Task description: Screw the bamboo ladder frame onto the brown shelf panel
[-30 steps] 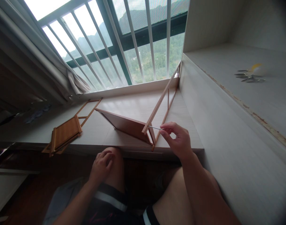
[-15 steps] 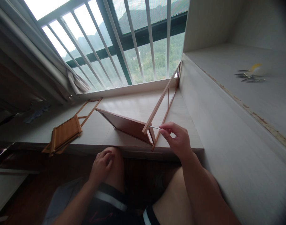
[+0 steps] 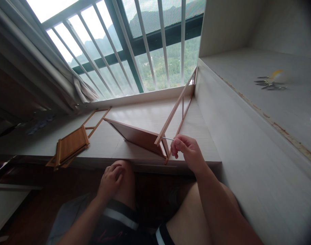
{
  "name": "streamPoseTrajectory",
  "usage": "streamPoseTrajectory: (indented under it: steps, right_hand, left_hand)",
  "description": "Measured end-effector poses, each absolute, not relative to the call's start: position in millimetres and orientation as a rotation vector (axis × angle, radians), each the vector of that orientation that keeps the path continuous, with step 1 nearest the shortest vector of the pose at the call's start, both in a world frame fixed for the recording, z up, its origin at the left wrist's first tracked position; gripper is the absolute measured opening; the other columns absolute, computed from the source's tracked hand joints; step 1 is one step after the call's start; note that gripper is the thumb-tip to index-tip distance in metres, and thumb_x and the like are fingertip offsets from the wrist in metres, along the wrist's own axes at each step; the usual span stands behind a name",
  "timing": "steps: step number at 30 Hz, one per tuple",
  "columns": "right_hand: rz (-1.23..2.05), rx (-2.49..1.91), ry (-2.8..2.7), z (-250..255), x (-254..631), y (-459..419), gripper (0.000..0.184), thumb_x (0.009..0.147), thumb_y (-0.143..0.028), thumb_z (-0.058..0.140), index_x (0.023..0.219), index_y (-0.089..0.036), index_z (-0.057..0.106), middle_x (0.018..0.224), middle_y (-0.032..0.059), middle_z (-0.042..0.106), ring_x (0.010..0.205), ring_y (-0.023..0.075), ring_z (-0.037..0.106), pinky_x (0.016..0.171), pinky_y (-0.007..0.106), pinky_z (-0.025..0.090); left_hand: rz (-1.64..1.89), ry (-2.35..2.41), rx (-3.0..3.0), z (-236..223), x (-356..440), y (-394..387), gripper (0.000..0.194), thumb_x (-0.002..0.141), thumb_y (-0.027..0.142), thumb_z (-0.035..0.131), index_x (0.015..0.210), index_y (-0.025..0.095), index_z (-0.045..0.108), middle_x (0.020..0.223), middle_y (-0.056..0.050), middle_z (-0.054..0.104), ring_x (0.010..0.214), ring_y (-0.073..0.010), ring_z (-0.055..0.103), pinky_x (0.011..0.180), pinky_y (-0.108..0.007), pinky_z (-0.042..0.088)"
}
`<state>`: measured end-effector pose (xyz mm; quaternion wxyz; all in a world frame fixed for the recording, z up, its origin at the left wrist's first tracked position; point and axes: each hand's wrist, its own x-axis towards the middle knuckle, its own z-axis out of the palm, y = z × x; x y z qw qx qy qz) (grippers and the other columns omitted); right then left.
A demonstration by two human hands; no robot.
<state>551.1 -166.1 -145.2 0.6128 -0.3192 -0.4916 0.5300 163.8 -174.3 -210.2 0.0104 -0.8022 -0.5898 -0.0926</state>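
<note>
At near right, the right hand (image 3: 189, 152) holds the rod (image 3: 168, 138) in narrowly closed fingers, seemingly by its end for leverage; its left tip meets the frame (image 3: 173, 112). On the ledge (image 3: 142, 109), the panel (image 3: 132, 133) apparently props the frame. The left hand (image 3: 111, 180) rests half open on the knee (image 3: 127, 170).

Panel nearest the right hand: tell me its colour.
The panel is reddish brown; the head view shows it best.

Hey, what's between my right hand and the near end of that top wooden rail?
In the head view, a thin metal rod spans the gap, from your right hand to the wooden rail.
</note>
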Motion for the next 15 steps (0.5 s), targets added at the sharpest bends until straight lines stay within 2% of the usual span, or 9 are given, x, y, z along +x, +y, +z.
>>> streamPoseTrajectory:
  steps: [10,15]
  right_hand:
    - [1.321,-0.709,-1.084,-144.6,549.0,-164.8,0.042,0.091,-0.052,0.062,0.07,-0.017,0.052,0.061,0.0,0.055,0.053,0.0112,0.051,0.047,0.024,0.043]
    - [1.118,-0.841,-1.155,-147.5,550.3,-165.4,0.038,0.091,-0.052,0.064,0.076,-0.017,0.055,0.061,-0.0012,0.054,0.055,0.0104,0.05,0.05,0.023,0.043]
  left_hand:
    - [-0.281,-1.843,-2.508,-210.4,163.2,-173.6,0.023,0.089,0.025,0.053,0.101,0.026,0.073,0.121,-0.005,0.066,0.109,-0.0289,0.057,0.095,-0.043,0.05]
    - [-0.28,-1.85,-2.507,-209.6,163.8,-173.8,0.023,0.09,0.025,0.052,0.1,0.026,0.072,0.122,-0.005,0.066,0.11,-0.029,0.056,0.095,-0.044,0.05]
